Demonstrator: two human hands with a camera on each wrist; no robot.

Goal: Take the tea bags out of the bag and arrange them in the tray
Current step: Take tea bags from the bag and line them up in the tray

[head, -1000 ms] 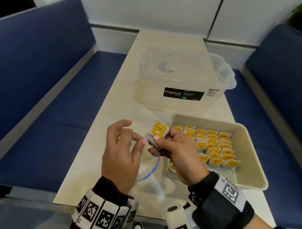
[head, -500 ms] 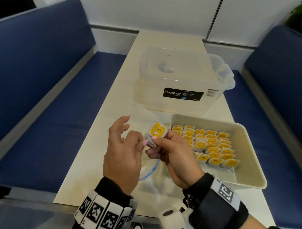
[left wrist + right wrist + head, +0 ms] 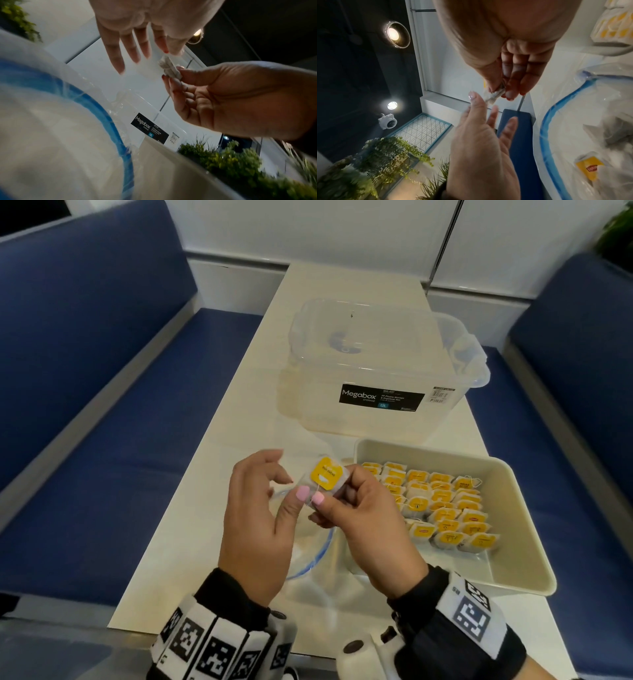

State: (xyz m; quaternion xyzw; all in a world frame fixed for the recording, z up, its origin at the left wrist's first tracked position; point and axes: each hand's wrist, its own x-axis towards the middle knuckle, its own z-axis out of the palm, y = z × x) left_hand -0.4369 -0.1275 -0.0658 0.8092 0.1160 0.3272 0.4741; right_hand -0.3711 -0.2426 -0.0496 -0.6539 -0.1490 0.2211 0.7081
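My right hand [image 3: 339, 496] pinches a small clump of tea bags [image 3: 327, 478] with a yellow tag facing up, held above the table left of the tray. My left hand [image 3: 291, 487] is beside it with fingers spread, its thumb tip against the clump's lower edge. The left wrist view shows the grey clump [image 3: 169, 68] between both hands. The cream tray [image 3: 520, 529] at right holds rows of yellow-tagged tea bags [image 3: 442, 501]. Under my hands lies the clear zip bag [image 3: 318, 556] with a blue seal; more tea bags [image 3: 589, 169] show inside it.
A clear lidded Megabox storage box [image 3: 376, 364] stands behind the tray on the narrow cream table [image 3: 212, 474]. Blue bench seats [image 3: 102, 474] run along both sides. The near right part of the tray floor is bare.
My left fingers have opened out from a pinch at the clump, leaving only the thumb against it. The right hand kept its hold and turned the tag more upward.
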